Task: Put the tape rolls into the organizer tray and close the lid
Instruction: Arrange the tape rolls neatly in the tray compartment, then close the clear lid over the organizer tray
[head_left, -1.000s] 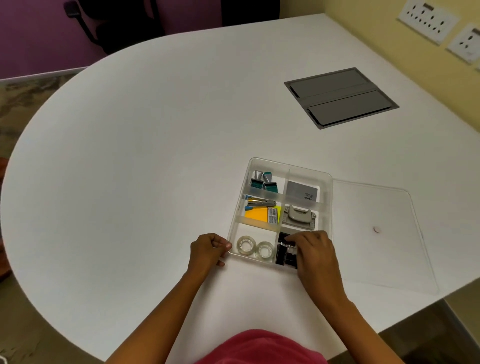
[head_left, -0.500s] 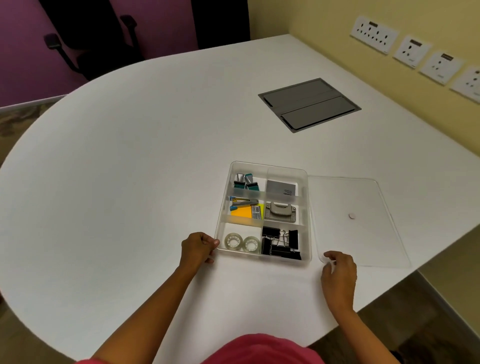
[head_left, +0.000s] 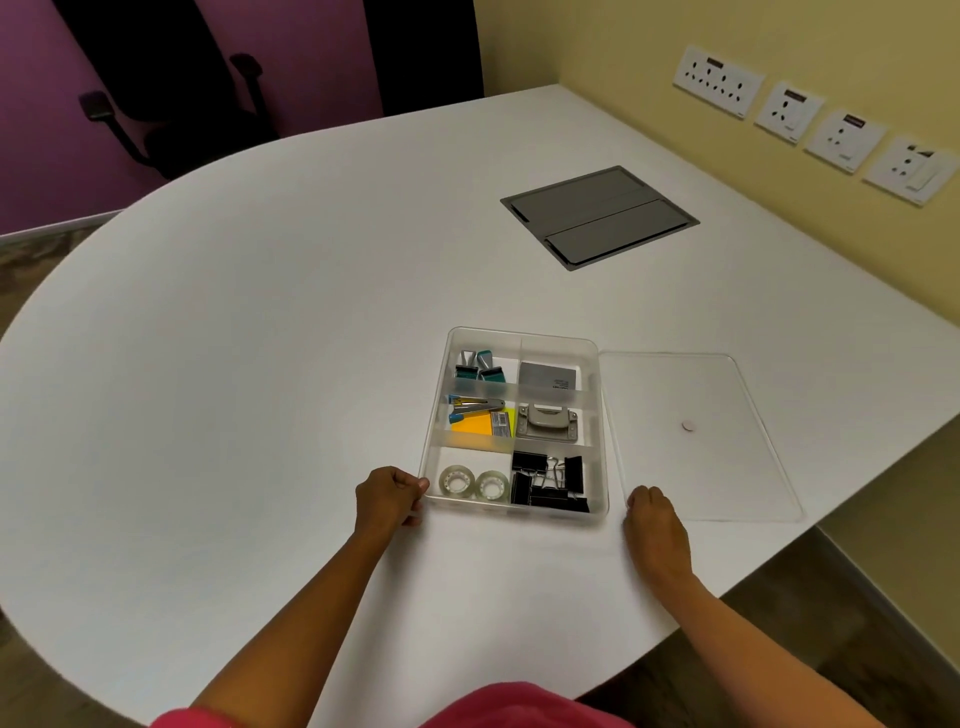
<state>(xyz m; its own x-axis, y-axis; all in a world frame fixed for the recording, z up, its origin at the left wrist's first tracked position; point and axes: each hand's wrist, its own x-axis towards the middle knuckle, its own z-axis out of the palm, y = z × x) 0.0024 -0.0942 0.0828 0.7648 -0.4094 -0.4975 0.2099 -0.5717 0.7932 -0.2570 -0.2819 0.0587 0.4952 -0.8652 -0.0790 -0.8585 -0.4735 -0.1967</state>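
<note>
The clear organizer tray (head_left: 602, 415) sits on the white table in front of me. Two clear tape rolls (head_left: 457, 480) (head_left: 491, 486) lie side by side in its near-left compartment. My left hand (head_left: 387, 496) grips the tray's near-left corner, thumb on the rim. The flat clear lid (head_left: 727, 467) lies on the table just right of the tray, off it. My right hand (head_left: 655, 519) rests over the lid's near-left corner with its fingers curled onto the edge.
The other compartments hold black binder clips (head_left: 550, 480), teal clips (head_left: 478, 366), a stapler with sticky notes (head_left: 475, 415), a punch (head_left: 545, 422) and a grey box (head_left: 548, 375). A grey cable hatch (head_left: 600, 215) is set into the table farther back. The table edge runs close on the right.
My right hand left the binder-clip compartment and moved right to the lid's near corner. My left hand stayed on the tray corner. The view shifted with my head.
</note>
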